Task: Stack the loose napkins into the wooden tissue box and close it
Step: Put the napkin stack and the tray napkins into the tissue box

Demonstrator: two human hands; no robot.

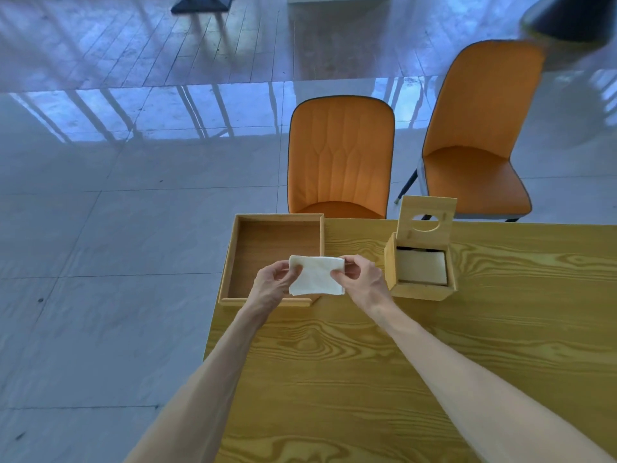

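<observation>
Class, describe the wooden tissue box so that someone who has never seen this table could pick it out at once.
Start at the wood-grain table, at its far edge near the two orange chairs. Two wooden containers stand there; the tissue box is the right one. Unlike the shallow open tray, it is small, holds white napkins, and has a raised lid with an oval hole.

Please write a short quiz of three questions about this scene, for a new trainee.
1. True or false: the lid of the tissue box is closed.
2. What holds the napkin? A) left hand only B) right hand only C) both hands
3. What lies inside the wooden tray?

Key:
1. False, it stands open.
2. C
3. Nothing visible; napkins are already in the tissue box.
</observation>
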